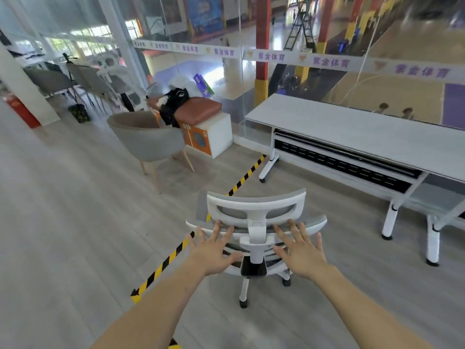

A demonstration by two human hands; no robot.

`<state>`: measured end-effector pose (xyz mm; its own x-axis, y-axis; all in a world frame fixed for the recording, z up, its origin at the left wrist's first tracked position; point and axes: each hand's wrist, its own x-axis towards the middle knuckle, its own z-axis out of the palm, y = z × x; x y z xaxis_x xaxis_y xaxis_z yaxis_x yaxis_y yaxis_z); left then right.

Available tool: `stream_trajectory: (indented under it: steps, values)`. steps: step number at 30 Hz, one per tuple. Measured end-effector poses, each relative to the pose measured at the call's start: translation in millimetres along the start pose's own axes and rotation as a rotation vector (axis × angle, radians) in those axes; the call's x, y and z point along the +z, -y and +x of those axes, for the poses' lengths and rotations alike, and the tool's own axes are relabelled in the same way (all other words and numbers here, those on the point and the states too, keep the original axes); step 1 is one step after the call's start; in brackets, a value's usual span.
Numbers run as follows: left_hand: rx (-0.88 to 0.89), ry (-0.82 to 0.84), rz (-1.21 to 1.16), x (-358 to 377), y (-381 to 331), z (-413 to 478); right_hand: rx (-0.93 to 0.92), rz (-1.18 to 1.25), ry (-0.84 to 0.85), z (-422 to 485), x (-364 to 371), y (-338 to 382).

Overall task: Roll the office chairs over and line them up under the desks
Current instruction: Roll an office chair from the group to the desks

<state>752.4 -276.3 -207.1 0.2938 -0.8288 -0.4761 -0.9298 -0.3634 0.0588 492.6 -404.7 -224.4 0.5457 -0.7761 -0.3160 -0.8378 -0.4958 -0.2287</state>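
A strip of bare floor lies ahead of the right hand, between the office chair and the long white desk. The desk's near edge runs away to the right of that hand, and its white legs are set on the floor beneath. The chair stands apart from the desk, not under it, with its back turned to the person. To the left of the left hand a wide stretch of grey plank flooring is open, crossed by yellow-and-black tape that passes beneath the left wrist and on beyond the chair.

Both hands are held flat with fingers straight and spread, one to each side of the chair's white headrest post. Nothing is gripped. The fingertips are brought up to the top edge of the mesh backrest, though actual contact cannot be confirmed from this angle.

Farther ahead of the left hand, a grey tub chair is placed just beside a low white cabinet with orange doors. A glass wall is seen behind the desk.
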Motion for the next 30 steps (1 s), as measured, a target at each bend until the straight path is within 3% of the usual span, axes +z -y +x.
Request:
stream_trajectory:
  steps: [18,30]
  values:
    - [0.147,-0.041,0.050,-172,105,319,0.184,0.041,-0.024,316,-90,52]
    - [0.210,-0.107,0.070,-222,118,385,0.241,0.001,0.009,373,-124,76]
